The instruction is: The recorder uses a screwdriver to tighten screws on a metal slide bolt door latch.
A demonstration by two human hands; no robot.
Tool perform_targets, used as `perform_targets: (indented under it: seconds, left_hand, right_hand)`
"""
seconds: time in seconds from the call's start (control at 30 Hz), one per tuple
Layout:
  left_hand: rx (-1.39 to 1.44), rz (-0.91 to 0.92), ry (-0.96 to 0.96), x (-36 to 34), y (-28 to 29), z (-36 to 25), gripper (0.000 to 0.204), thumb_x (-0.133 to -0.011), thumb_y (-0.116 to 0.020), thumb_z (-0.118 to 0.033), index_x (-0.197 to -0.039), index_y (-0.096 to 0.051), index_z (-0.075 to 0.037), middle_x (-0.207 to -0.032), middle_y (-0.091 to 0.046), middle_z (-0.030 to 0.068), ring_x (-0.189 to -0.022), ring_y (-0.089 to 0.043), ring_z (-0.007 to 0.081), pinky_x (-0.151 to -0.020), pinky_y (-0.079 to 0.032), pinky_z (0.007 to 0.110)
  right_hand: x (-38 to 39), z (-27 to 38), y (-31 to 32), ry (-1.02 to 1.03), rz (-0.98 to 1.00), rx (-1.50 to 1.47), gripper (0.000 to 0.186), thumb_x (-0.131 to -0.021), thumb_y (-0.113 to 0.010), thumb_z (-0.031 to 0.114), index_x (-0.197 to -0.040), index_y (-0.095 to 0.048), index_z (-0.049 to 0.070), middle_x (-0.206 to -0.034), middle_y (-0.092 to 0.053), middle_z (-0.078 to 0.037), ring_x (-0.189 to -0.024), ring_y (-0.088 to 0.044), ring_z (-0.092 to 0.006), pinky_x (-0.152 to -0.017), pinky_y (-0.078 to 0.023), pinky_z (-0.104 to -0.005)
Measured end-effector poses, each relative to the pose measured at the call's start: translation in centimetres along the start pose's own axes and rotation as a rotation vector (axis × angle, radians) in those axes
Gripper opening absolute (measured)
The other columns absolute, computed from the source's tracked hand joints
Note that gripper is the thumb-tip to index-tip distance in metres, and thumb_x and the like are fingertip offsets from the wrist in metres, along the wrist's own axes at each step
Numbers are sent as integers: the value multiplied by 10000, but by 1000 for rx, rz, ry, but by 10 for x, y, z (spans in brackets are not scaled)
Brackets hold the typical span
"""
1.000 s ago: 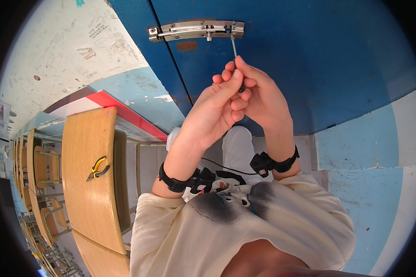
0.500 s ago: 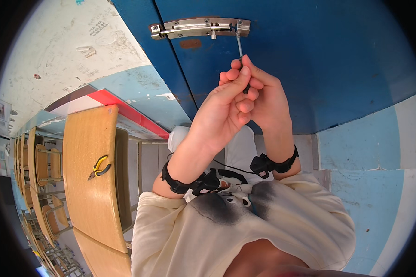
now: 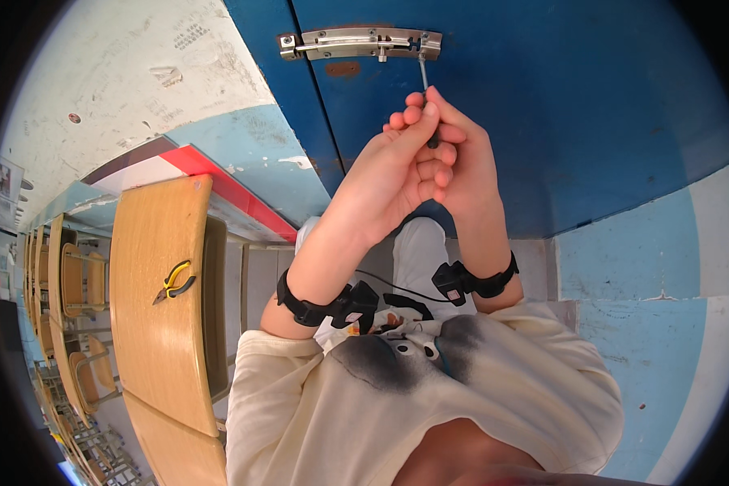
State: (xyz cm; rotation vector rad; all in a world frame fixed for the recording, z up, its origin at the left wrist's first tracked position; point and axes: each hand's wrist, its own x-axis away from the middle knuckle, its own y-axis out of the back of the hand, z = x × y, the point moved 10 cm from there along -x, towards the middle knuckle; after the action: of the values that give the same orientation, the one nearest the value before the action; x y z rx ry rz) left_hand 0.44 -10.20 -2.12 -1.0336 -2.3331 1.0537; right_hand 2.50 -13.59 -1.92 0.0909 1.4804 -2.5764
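A silver slide bolt (image 3: 356, 44) is fixed across the blue door (image 3: 567, 97), reaching over the seam near its left end. The thin shaft of a screwdriver (image 3: 424, 74) runs up to the lower right part of the bolt's plate. My left hand (image 3: 398, 154) and my right hand (image 3: 468, 150) close together around the screwdriver's dark handle, thumbs and fingertips pinching it. Most of the handle is hidden by the fingers; its dark butt shows between them. Where the tip meets the plate is too small to make out.
A wooden desk (image 3: 150, 243) stands to the left, with yellow and black pliers (image 3: 174, 283) lying on it. Beyond it are several wooden chairs (image 3: 81, 271). A rusty patch (image 3: 343, 70) marks the door under the bolt. A light blue wall (image 3: 632, 255) rises at the right.
The view has shifted slightly, so the bolt and desk appear a little displaced. Both hands keep hold of the screwdriver at the same part of the plate, with fingers slightly rearranged.
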Motion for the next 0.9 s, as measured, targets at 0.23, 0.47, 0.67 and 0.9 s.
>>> perform_targets:
  seconds: [0.23,0.47,0.67,0.9]
  left_hand:
    - [-760,-243,-209,12,32,-30,532,-973,-404,-459,-873,-654,0,-741,-618,44,-636,-583,111,-554,-478,240]
    - [-687,-390,-449,7,42,-91,480,-948,-495,-422,-1094,-589,26,-972,-663,111,-807,-619,122,-648,-507,241]
    - [-485,-354,-392,-2,48,-96,515,-937,-505,-439,-1149,-557,27,-1100,-647,150,-885,-647,144,-728,-538,245]
    - [-399,-330,-392,-8,49,-97,498,-947,-508,-398,-1098,-561,73,-1020,-661,181,-823,-653,139,-684,-557,246]
  right_hand:
    - [12,20,5,66,-183,585,270,-952,-493,250,-942,-599,2,-829,-667,-124,-803,-644,-184,-777,-490,-304]
    - [26,38,2,295,-204,691,287,-960,-479,250,-953,-600,-11,-825,-655,-97,-791,-626,-151,-712,-475,-266]
    - [22,75,-3,619,-309,830,253,-962,-501,219,-1027,-592,-7,-699,-503,19,-611,-443,-50,-582,-379,-198]
    - [1,88,-26,800,-394,1292,149,-858,-662,125,-915,-623,-7,-576,-378,65,-515,-350,-22,-460,-289,-210]
